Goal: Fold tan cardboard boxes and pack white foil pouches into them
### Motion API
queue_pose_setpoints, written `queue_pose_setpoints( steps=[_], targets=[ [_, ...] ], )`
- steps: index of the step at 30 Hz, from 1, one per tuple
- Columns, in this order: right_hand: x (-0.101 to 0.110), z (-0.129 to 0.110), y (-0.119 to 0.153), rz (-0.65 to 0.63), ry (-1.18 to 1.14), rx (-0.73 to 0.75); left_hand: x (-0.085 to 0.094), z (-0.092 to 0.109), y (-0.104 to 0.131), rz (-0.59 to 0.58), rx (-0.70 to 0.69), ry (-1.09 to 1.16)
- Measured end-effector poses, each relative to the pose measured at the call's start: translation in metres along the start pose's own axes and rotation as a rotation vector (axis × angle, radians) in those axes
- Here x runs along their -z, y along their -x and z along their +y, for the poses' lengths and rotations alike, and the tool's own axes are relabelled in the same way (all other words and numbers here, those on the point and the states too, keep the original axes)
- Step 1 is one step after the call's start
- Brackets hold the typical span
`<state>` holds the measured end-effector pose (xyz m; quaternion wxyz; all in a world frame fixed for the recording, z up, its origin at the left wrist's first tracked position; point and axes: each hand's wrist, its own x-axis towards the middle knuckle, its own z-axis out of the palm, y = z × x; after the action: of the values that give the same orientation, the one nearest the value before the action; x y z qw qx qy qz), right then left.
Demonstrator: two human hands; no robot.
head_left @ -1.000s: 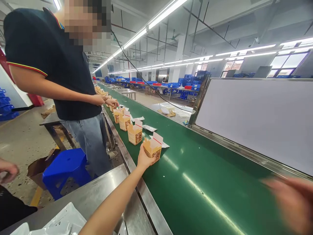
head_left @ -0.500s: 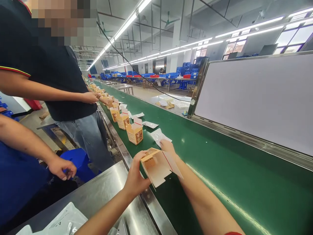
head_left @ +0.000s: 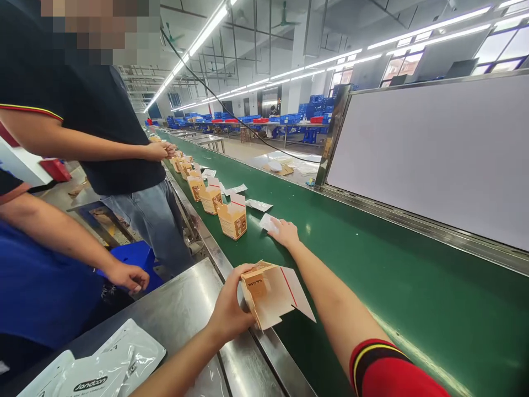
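The left hand point(head_left: 231, 303) holds one box point(head_left: 268, 295), its thumb on the near side and its fingers round the far side. This box is over the near rail point(head_left: 264, 344) of the belt point(head_left: 355, 270), tilted so that its open mouth faces the camera; one flap, crossed by one red line, spreads out to the right. The right hand point(head_left: 285, 231) reaches further along the belt and touches one packet point(head_left: 268, 222). Its fingers lie close together over the packet's near end; whether they pinch it or only press on it, I cannot tell.

Three boxes point(head_left: 232, 220) stand upright and open in a row beyond the held one, and more follow, overlapping too much to count. Three packets point(head_left: 259, 205) lie on the belt beside that row, apart from the touched one.

At the lower left, at least two bags point(head_left: 99, 369) lie overlapping on one steel table point(head_left: 173, 298). Two co-workers are on the left: one in a dark top, with two hands point(head_left: 161, 150) together near the belt, and one in blue, with one hand point(head_left: 130, 278) beside the table. One white panel point(head_left: 430, 160) stands across the belt.
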<state>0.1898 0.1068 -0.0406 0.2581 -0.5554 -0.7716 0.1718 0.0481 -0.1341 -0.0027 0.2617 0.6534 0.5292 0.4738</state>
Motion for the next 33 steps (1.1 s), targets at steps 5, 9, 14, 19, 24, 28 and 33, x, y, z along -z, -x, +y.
queue_pose_setpoints(
  steps=[5,9,14,19,24,28,33],
  targets=[
    [0.045,0.002,0.025,0.142,-0.31,-0.121,0.009,-0.004,-0.008,0.017,-0.026,-0.11],
    [0.128,-0.009,0.109,0.283,-0.589,-0.03,0.0,-0.01,-0.012,0.072,-0.017,-0.189],
    [0.18,-0.032,0.212,0.141,-0.426,0.321,-0.019,0.005,-0.006,0.147,-0.059,-0.225],
    [0.136,-0.043,0.233,0.095,0.147,0.301,-0.046,0.021,0.005,0.159,-0.35,-0.352],
    [0.133,-0.052,0.244,-0.35,-0.322,0.325,-0.061,0.032,0.007,0.08,-0.349,-0.282],
    [0.137,-0.041,0.267,-0.472,-0.257,0.278,-0.076,0.046,0.011,-0.105,-0.111,-0.26],
    [0.14,0.021,0.304,0.207,-0.039,0.197,-0.097,0.055,0.019,-0.458,-0.05,-0.001]
  ],
)
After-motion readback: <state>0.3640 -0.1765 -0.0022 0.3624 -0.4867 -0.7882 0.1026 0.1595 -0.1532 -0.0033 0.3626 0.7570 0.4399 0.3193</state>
